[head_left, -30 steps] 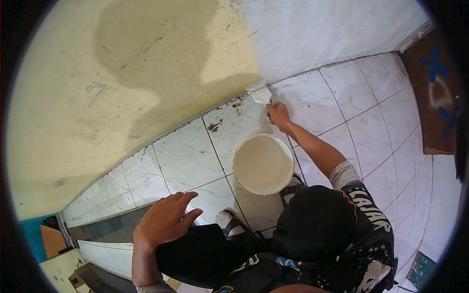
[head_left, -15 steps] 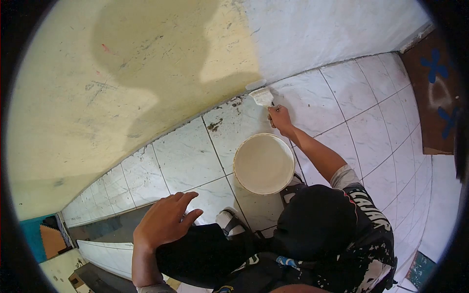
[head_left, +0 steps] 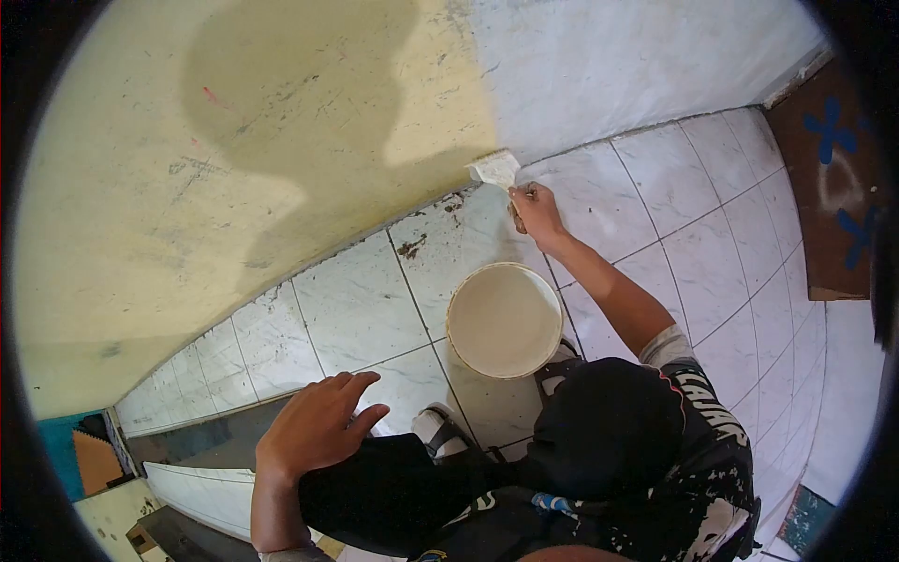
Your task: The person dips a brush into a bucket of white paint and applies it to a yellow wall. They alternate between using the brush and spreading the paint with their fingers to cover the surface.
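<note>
My right hand [head_left: 536, 214] is closed round the handle of a wide paintbrush [head_left: 496, 167], whose head is coated in white. The bristles are at the foot of the wall, where the scuffed yellow part [head_left: 281, 150] borders the white part [head_left: 599, 66]. Just below that hand, a round bucket [head_left: 453, 342] of whitish paint [head_left: 506, 320] stands on the floor. Over by my bent knee in black trousers [head_left: 375, 482], my left hand [head_left: 323, 421] holds nothing; its fingers are stretched out and the thumb is apart.
White marbled tiles [head_left: 356, 309] cover the floor, with dark crumbs of dirt [head_left: 410, 247] near the wall. A brown panel with blue marks [head_left: 829, 187] stands at the right. My sandalled foot [head_left: 438, 431] is close to the bucket. A grey strip [head_left: 215, 433] lies at the left.
My right hand has raised the paintbrush slightly, from the floor edge onto the base of the wall. My left hand stays in about the same place.
</note>
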Demonstrator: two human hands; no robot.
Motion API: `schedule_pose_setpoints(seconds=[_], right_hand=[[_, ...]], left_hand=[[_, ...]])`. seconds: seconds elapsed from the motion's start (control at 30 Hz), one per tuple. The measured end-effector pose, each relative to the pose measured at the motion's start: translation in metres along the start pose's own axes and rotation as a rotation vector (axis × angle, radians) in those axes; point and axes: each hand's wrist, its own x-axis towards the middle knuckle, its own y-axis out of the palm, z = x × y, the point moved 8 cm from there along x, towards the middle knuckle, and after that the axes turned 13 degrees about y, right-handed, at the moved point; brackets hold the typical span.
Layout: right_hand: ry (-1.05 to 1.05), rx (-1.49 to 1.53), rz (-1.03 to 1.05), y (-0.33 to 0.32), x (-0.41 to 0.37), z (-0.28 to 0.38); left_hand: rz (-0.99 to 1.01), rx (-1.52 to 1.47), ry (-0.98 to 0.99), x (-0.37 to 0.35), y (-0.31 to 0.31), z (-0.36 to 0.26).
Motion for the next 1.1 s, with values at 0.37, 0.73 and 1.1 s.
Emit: schedule_pose_setpoints(seconds=[0.37,0.73,1.1], right_hand=[[0.031,-0.103,-0.083,-0.009,-0.004,-0.028],[-0.161,0.04,-0.004,0.022,-0.081,0.104],[-0.356,0.099,0.067,0.038,-0.086,0.123]], left_hand=[[-0.052,0.026,0.043,-0.006,-0.003,-0.002],[-0.024,0.029,0.033,-0.01,-0.001,-0.004],[-0.03,0.007,0.046,-0.011,-0.003,-0.004]])
